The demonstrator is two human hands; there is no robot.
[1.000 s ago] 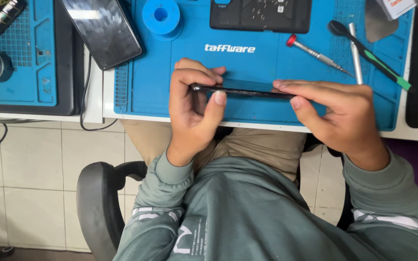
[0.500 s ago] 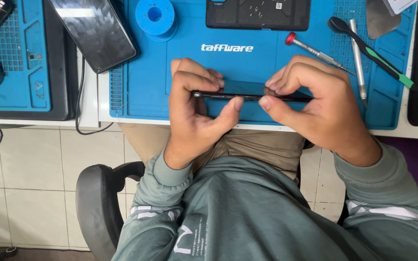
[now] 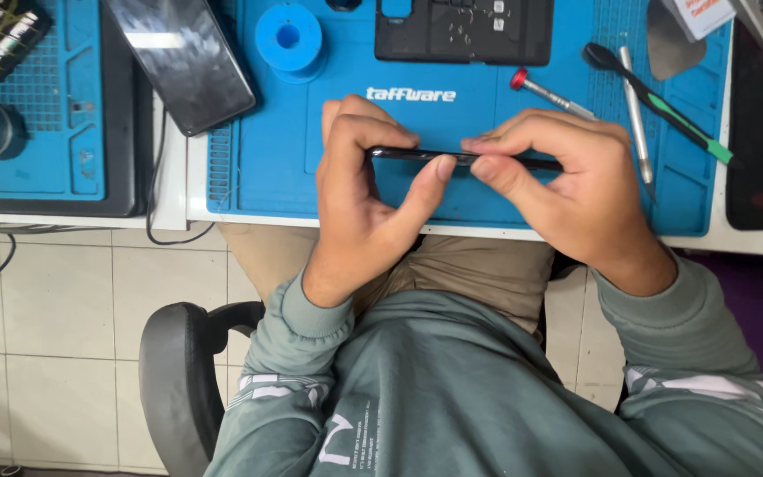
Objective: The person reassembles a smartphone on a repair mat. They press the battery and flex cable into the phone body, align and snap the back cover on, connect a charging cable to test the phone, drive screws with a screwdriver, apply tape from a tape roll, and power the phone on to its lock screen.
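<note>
Work mat (image 3: 258,177) lying on the bench (image 3: 178,190), spool (image 3: 289,40) sitting on the mat's far left, screwdriver (image 3: 549,93) and tweezers (image 3: 633,106) lying toward its right, phone (image 3: 183,57) overhanging its left edge.

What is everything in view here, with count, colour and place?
phone: 1, black, held edge-on between both hands over the mat
mat: 1, blue, on the desk under the hands
second mat: 1, blue, far left
spool: 1, blue, top of mat
tray: 1, black, top centre
screwdriver: 1, red cap, right of centre
spudger: 1, black and green, right
tweezers: 1, silver, beside spudger
dark panel: 1, glossy black, top left
chair: 1, black, lower left
left hand: 1, gripping phone
right hand: 1, gripping phone
</note>
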